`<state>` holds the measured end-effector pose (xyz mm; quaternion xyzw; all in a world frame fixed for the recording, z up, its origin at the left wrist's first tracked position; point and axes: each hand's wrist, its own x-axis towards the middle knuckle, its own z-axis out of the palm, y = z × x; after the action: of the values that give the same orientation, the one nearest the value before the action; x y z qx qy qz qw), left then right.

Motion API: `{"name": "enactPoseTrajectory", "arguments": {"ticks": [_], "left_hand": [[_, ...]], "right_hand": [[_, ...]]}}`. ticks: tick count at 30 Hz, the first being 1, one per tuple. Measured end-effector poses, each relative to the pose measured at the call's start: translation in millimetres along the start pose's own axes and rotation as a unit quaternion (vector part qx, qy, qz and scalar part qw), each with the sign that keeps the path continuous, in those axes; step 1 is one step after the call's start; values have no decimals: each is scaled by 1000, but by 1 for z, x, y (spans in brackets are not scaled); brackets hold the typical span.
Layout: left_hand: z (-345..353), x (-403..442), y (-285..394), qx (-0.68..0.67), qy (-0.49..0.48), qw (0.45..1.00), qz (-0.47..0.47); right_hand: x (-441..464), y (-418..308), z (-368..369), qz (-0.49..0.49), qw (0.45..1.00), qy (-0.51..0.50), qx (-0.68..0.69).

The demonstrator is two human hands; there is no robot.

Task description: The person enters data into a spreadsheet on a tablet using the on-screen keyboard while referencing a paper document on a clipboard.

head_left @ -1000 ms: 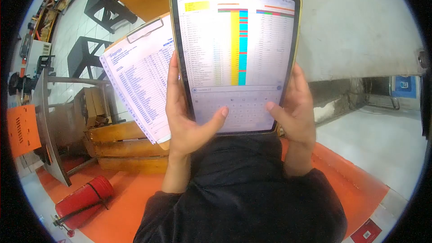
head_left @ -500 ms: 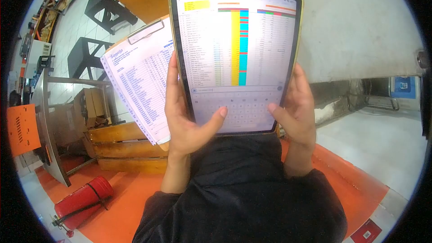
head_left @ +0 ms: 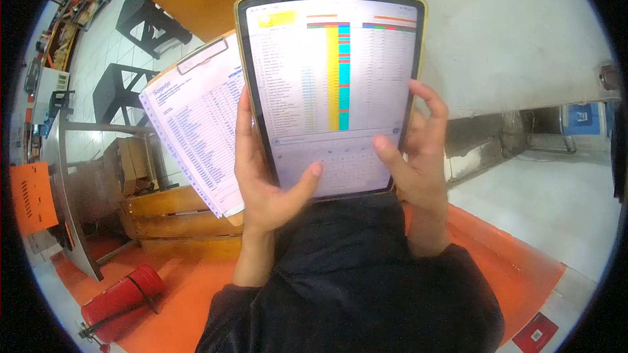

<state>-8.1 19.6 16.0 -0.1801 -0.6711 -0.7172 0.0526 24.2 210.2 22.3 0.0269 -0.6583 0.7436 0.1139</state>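
Note:
A tablet (head_left: 288, 101) in a case with a yellowish rim stands tilted in front of me. Its screen shows a spreadsheet with yellow, cyan and red cells above an on-screen keyboard. My left hand (head_left: 265, 196) grips the tablet's lower left edge, fingers behind it and thumb over the keyboard. On the lower right side is my right hand (head_left: 422, 163), its thumb over the screen and its index finger bent at the edge; the other fingers are partly hidden. A clipboard (head_left: 203, 59) with a printed list (head_left: 196, 124) lies left of the tablet, partly covered by it.
Black stools (head_left: 121, 91) stand on the tiled floor at upper left. A wooden bench (head_left: 176, 206) sits below the clipboard. On the orange floor lies a red fire extinguisher (head_left: 124, 301). A pale panel (head_left: 517, 39) fills the upper right, and an orange sign (head_left: 34, 199) hangs far left.
The tablet and clipboard have shifted slightly left and down in view. My right index finger has lifted and now shows bent at the tablet's right edge, and the right thumb has moved up the screen.

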Motion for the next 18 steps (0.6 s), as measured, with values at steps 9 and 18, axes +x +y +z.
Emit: {"name": "enactPoseTrajectory", "arguments": {"ticks": [9, 18], "left_hand": [[2, -4, -2, 18, 7, 1000, -11], [4, -5, -1, -6, 11, 1000, -23]], "right_hand": [[2, 2, -4, -76, 975, -11, -206], [2, 0, -3, -87, 964, -5, -251]]}}
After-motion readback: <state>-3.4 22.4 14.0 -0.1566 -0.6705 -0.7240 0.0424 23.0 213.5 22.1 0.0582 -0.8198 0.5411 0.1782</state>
